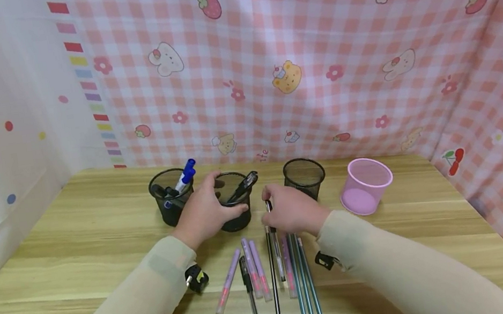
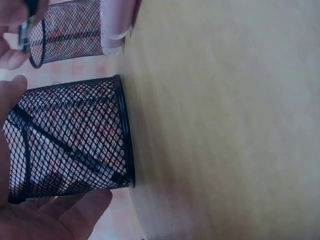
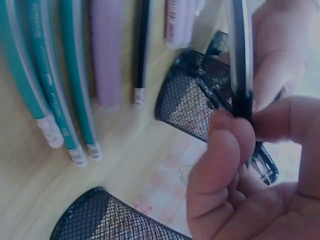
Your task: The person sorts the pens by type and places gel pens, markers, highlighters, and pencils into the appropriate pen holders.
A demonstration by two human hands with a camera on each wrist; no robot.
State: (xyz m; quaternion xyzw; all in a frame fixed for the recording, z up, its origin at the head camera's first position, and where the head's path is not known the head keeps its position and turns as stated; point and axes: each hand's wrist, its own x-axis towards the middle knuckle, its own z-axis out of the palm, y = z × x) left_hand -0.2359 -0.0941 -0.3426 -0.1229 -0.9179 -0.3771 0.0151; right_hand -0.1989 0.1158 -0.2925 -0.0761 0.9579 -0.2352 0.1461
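Observation:
My left hand (image 1: 203, 212) grips a black mesh pen cup (image 1: 237, 220), thumb and fingers on opposite sides of it. A black pen (image 1: 246, 184) leans inside this cup, its end above the rim. Just right of the cup, my right hand (image 1: 294, 209) pinches a clear-barrelled gel pen (image 3: 241, 55) with a black grip between thumb and fingertips. The held pen slants toward me, over the row of pens and pencils. In the left wrist view, the gripped cup (image 2: 70, 140) shows a pen slanting behind its mesh.
Left stands another black mesh cup (image 1: 171, 212) with blue-capped markers (image 1: 186, 175). A black mesh cup (image 1: 304, 173) and a pink cup (image 1: 360, 200) stand right. In front lie purple highlighters (image 1: 228, 281), a gel pen (image 1: 253, 303), a black pencil (image 1: 274, 284) and teal pencils (image 1: 306, 284).

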